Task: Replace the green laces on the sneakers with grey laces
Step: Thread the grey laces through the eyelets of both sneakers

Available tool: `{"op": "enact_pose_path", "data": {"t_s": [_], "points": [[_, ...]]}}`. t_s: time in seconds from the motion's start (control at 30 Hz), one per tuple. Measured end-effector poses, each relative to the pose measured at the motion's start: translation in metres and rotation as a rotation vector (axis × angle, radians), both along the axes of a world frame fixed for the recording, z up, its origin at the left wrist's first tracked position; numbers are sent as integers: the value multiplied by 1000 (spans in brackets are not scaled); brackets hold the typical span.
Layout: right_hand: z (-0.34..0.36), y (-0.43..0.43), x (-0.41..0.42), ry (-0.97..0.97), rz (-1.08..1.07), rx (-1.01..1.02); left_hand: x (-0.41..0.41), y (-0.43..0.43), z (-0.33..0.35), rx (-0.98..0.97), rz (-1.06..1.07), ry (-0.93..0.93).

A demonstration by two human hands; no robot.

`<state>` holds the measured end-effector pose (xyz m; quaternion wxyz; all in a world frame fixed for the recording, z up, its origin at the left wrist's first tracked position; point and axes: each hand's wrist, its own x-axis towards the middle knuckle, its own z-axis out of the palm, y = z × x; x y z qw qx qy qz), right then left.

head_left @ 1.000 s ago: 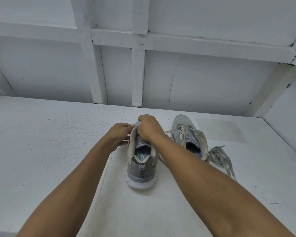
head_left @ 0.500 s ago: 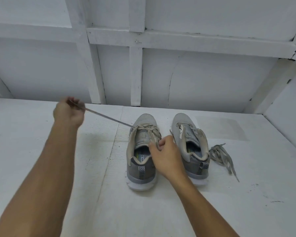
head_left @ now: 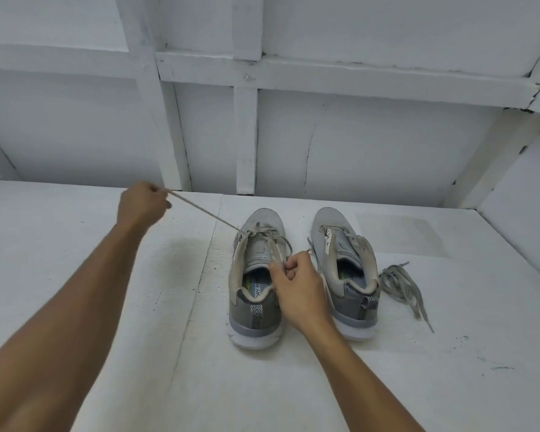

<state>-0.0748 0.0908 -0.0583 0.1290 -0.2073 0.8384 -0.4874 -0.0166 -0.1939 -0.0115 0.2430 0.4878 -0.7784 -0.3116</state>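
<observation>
Over the white floor [head_left: 75, 260] at the left, the left hand [head_left: 141, 207] is held raised and well away from the shoes, clenched around the end of a lace [head_left: 205, 213]. That lace is drawn taut in a straight line from the fist down to the top eyelets of the left sneaker [head_left: 256, 307], so slack is judged to be taken through the eyelets. Whether it is being pulled out or tightened cannot be told, and its pale colour cannot be read with certainty. The left arm is stretched forward, the back of the hand turned toward the camera. At the sneaker's right collar, another strand of lace is pinched between the thumb and curled fingers of the right hand [head_left: 296, 282], which is held low, probably so that the shoe is steadied against the pull. Just beside it the right sneaker [head_left: 331, 222] is stood parallel, heel toward the person, its tongue bared and its lacing loose. Farther right, just beside that shoe, a heap of grey laces [head_left: 396, 282] is laid on the floor, apparently set within reach.
</observation>
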Motion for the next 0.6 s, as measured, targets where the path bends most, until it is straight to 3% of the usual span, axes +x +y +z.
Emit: {"op": "enact_pose_path", "data": {"t_s": [0.07,0.17,0.23,0.6], "points": [[-2,-1,-1,-9,-3,-18,-1,10,-1,-71,-63,-51],[-4,-2,-1,-10,-4,-37,-18,61,-19,-32,-473,-169],[-5,-3,-2,-6,-1,-41,-31,86,-37,-121,-630,-312],[-9,-2,-4,-7,14,-64,-19,39,-15,-156,-413,-287]]}}
